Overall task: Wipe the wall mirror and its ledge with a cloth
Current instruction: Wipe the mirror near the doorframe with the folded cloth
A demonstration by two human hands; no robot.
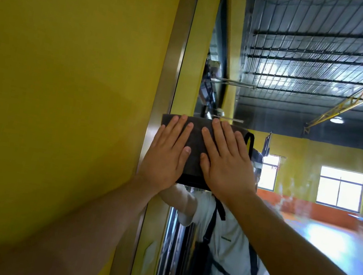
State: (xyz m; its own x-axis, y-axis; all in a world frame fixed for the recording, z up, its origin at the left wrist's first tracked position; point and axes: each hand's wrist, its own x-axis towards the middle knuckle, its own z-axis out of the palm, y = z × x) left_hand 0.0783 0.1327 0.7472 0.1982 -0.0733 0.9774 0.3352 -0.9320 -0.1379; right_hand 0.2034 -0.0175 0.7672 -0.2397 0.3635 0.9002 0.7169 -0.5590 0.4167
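Both hands are flat on the cloth [194, 146], a dark grey folded pad pinned against the mirror [327, 94]. The left hand [164, 156] has its fingers straight and slightly spread over the cloth's left part. The right hand [226, 166] is doing the same on the right part, with the thumbs nearly meeting in the middle. Nothing is pinched or gripped, it's pure palm pressure holding the cloth up.

That's my main worry tbh. Ease off either palm and the cloth can slide down or drop, because no finger is curled round it.

Second thing: the heel of the left hand looks to sit off the cloth's lower edge, right by the metal frame strip [169, 75]. A stroke further out on that side could drag bare skin over the glass or frame and leave prints. It could also shove the cloth onto the yellow wall [67, 70] just beyond that hand.

The glass out past the right hand looks streaky to me, so a cloth that's too damp or grubby would probably just smear it around.

The ledge isn't in view below the hands, so I can't say how that part stands.
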